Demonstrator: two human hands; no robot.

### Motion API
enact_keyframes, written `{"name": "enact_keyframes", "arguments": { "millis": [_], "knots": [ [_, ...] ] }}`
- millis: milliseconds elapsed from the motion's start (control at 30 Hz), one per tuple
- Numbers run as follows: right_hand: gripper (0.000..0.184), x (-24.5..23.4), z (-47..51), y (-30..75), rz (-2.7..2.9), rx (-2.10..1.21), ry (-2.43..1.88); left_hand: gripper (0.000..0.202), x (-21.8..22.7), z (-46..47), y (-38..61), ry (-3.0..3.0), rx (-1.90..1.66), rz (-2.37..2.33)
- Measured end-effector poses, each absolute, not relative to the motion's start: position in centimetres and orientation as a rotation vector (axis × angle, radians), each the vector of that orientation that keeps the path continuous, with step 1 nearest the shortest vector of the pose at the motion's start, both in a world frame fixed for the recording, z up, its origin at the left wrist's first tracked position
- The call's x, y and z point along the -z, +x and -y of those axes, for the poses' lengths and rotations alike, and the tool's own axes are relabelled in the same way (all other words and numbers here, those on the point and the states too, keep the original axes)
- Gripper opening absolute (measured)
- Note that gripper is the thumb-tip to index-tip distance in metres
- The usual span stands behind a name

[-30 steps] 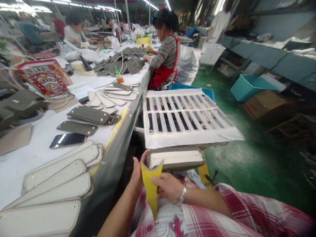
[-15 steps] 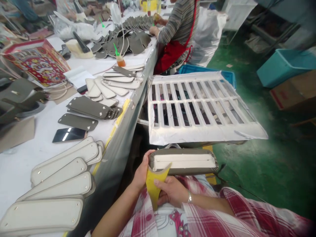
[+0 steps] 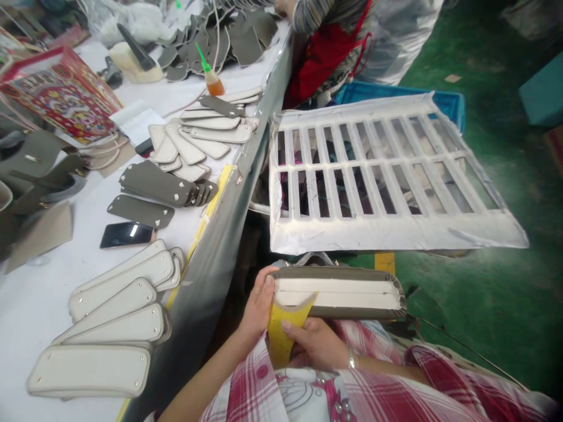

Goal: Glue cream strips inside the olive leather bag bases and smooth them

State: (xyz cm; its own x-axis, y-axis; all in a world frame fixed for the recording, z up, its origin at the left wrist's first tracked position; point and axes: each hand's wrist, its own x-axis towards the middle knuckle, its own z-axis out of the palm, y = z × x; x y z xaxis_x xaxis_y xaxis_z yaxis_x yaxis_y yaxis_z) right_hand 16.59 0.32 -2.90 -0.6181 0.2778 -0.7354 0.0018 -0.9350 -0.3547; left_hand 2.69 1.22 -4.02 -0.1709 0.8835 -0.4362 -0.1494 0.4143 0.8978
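Observation:
Across my lap lies a dark grey-green handbag body [image 3: 347, 312], its long narrow side up, showing a cream panel [image 3: 343, 288] with a seam line along it. My left hand [image 3: 258, 305] is closed round the bag's left end. A flat yellow piece [image 3: 281, 325] with a concave top edge and pointed corner is gripped in my right hand [image 3: 314, 343], thumb on its face. The yellow piece covers the lower left of the cream panel, near my left fingers. I cannot tell whether it presses on the panel.
On the table to the left lie pale padded panels [image 3: 92, 368], a phone [image 3: 127, 234], grey panels [image 3: 156, 184] and a glue bottle [image 3: 214, 82]. A white slatted rack [image 3: 396, 231] stands ahead. Beyond it sits a co-worker in a red apron [image 3: 316, 61], with a blue crate [image 3: 448, 108] nearby.
The view has tilted down, so the rack and table things sit differently in the picture. Both hands keep their holds on the bag and the yellow piece, with little change between them.

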Motion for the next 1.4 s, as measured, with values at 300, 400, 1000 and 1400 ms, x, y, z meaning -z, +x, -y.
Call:
{"name": "enact_keyframes", "arguments": {
  "millis": [300, 400, 1000, 1400],
  "knots": [
    [0.046, 2.2, 0.7, 16.2, 0.609, -2.489, -1.36, 0.045, 1.3, -3.1, 1.7, 1.618, -0.544, -1.895],
    [0.039, 2.8, 1.3, 16.1, 0.602, -2.422, -1.403, 0.039, 1.4, -4.1, 3.1, 2.053, -0.378, -1.8],
    [0.013, 2.4, 0.7, 17.1, 0.551, -2.501, -1.352, 0.033, 1.7, -5.5, 5.7, 1.831, -0.424, -1.955],
    [0.021, 0.8, -0.4, 29.6, 0.412, -1.893, -1.228, 0.044, 2.9, 1.9, 1.6, 0.428, -1.263, -1.305]
  ]
}}
